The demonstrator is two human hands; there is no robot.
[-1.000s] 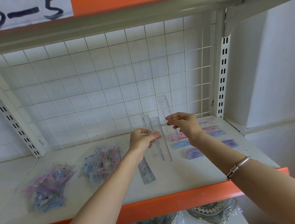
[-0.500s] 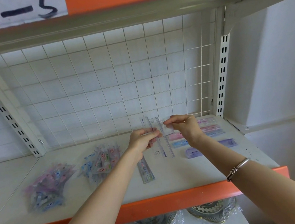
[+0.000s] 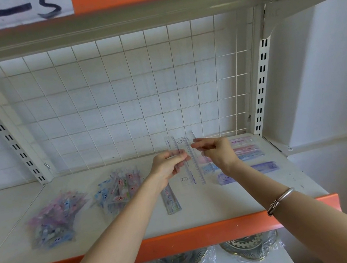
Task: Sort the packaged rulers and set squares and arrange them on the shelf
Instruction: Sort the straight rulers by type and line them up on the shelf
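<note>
- Pastel plastic on the far left: a loose heap of pink and blue packets [image 3: 52,224] sits on the shelf [image 3: 212,210], with a second heap [image 3: 118,188] just beside it. Too blurry to say if they're set squares.
- The left hand [image 3: 168,165] is up over the middle of the shelf, thumb and fingers pinching a small fan of clear rulers [image 3: 189,167]. Under it, one printed ruler [image 3: 172,200] lies flat on the shelf, running front to back.
- The fan's long axis runs front to back too, with its far tips tilted up toward the wire grid [image 3: 118,94].
- The right hand [image 3: 217,152] is just beside the left, almost touching it. Its fingertips pinch the rightmost ruler of the fan near its far end.
- My guess is the fan gets squared up and laid down next. The open spot is the bare strip between the flat ruler and the coloured ruler packs [image 3: 246,150], which lie crosswise on the right. The right hand is nearer to those.
- Watch the edges. The grid is right behind the tips, so there's little room to push back, and the orange front lip [image 3: 205,236] is well clear toward the person.
</note>
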